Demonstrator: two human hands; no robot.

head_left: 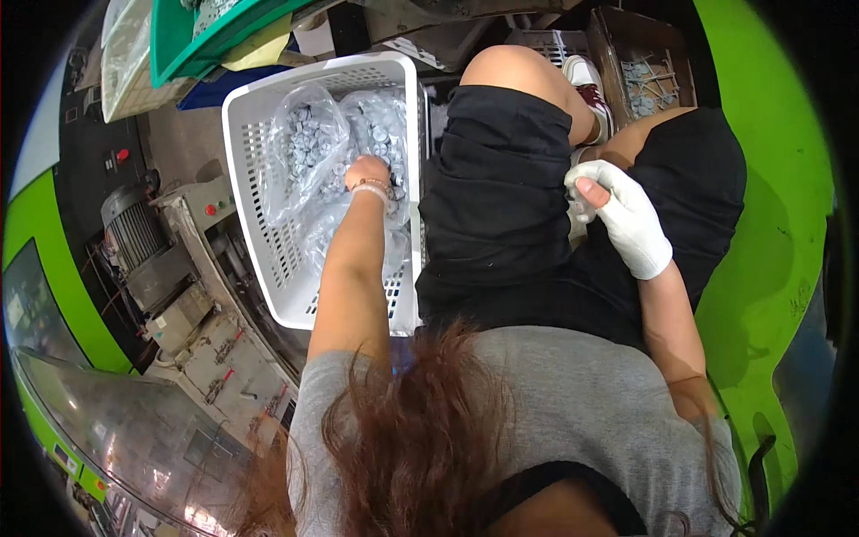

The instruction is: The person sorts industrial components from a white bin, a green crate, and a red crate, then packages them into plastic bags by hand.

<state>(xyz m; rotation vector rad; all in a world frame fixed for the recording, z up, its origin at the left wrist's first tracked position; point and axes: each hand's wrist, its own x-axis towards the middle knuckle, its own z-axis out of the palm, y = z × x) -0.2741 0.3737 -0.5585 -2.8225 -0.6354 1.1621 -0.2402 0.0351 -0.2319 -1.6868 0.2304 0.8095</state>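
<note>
The left hand [367, 172] reaches down into a white slotted basket [268, 259] at about ten o'clock from the lap. It dips into clear plastic bags [309, 143] full of small grey round parts [380, 125]. Its fingers are buried among the parts, so I cannot tell whether they are spread or pinched on anything. A beaded bracelet [371, 188] sits at the wrist.

The right hand [626, 219], in a white glove, rests at about two o'clock over the right thigh. Its fingers are curled in and the thumb is pressed down on something small and pale that I cannot make out.

The parts look small, hard and light singly, and likely to slip and scatter. The bag film is soft and slick, and a full bag is probably heavy. Pinching a few parts from the open mouth seems the surest hold.

A cardboard box [644, 63] of metal pieces lies at one o'clock.
</note>
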